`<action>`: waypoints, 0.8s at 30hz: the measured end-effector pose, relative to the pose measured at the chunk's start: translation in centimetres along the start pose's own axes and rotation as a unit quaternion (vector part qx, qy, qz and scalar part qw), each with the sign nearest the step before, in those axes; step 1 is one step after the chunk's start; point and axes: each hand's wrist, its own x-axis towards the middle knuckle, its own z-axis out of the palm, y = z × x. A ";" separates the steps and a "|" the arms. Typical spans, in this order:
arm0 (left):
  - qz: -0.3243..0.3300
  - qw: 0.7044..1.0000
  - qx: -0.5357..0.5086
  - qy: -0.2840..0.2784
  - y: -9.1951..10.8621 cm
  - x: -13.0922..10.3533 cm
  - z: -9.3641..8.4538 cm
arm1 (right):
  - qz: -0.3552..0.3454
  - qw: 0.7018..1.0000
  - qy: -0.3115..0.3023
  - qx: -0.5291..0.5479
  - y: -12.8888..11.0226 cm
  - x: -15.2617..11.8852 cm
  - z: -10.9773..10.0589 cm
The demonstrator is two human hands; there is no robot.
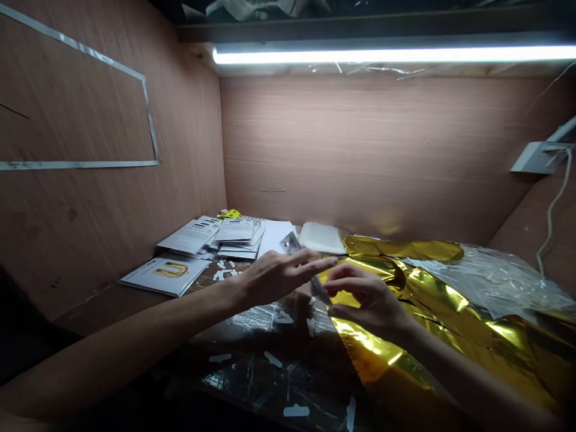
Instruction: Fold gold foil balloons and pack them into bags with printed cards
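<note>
Between my two hands is a thin, flat greyish packet (pixel 320 292), tilted so I see it nearly edge-on. Its upper end, with a small hole, sticks out beyond my left hand. My right hand (pixel 366 300) pinches the lower right edge between thumb and fingers. Across the packet's middle lies my left hand (pixel 279 273), its fingers stretched out and its thumb hidden. The packet's face and contents cannot be made out. Shiny gold foil sheeting (pixel 432 294) spreads beneath and beyond my right hand.
Stacks of printed flat packets (pixel 236 231) stand at the back left, with a packet picturing a gold U shape (pixel 171 271) in front. Small white cut-outs (pixel 296 411) litter the dark tabletop. Clear plastic bags (pixel 499 279) lie right. Wooden walls enclose the bench; a socket (pixel 533 158) hangs right.
</note>
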 end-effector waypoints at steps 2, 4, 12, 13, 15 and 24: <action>-0.008 1.000 0.014 -0.015 0.0 -0.6 -1.2 | -0.027 0.996 -0.051 -0.062 -0.6 -0.1 0.2; -0.046 0.999 0.000 0.014 -0.4 -2.3 -2.5 | -0.039 0.991 -0.076 -0.106 -0.6 -0.2 0.2; -0.304 0.949 0.059 0.054 -3.1 -18.5 -7.5 | -0.012 0.983 -0.043 -0.176 1.7 -0.5 -0.2; -0.326 0.942 0.062 0.047 -3.5 -20.5 -7.9 | -0.008 0.982 -0.049 -0.180 1.9 -0.4 -0.1; -0.363 0.930 0.059 0.010 -4.5 -23.8 -8.5 | 0.005 0.979 -0.068 -0.190 1.9 -0.4 0.1; -0.438 0.897 0.050 -0.033 -7.5 -26.0 -7.3 | 0.109 0.981 -0.136 -0.083 1.1 0.2 -2.7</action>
